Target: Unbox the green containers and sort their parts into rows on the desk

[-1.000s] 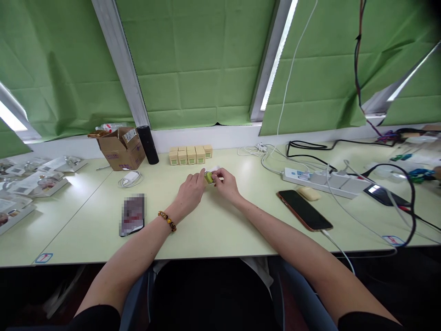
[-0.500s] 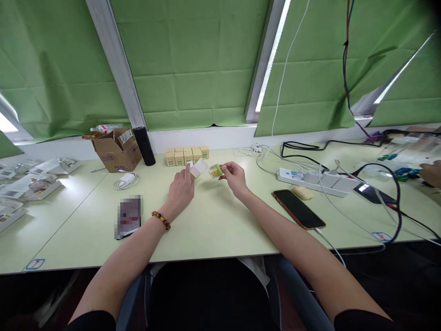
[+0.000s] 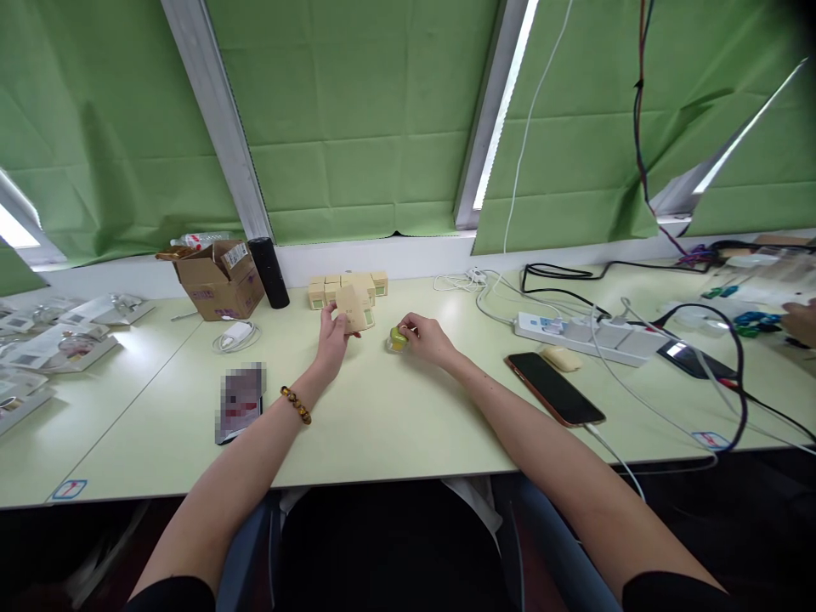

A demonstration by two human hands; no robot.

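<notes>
My left hand (image 3: pixel 332 342) grips a small beige carton (image 3: pixel 354 309), its flap standing up and a green-edged label on its side. The carton is tilted in front of a row of similar small cartons (image 3: pixel 381 282). To the right, the fingers of my right hand (image 3: pixel 428 338) close on a small clear jar (image 3: pixel 396 341) with a yellow-green top, low over the table or resting on it; I cannot tell which. A gap of bare table separates carton and jar.
At the back left stand an open cardboard box (image 3: pixel 220 280) and a black cylinder (image 3: pixel 269 272). A white charger (image 3: pixel 237 333) and a blurred phone (image 3: pixel 240 403) lie left. Right are a phone (image 3: pixel 554 389), a power strip (image 3: pixel 580 336), cables and another person's hand (image 3: pixel 800 321).
The carton in my left hand has turned, so its beige outside shows instead of its white inside. My right hand has lowered the jar toward the table and tipped it more upright.
</notes>
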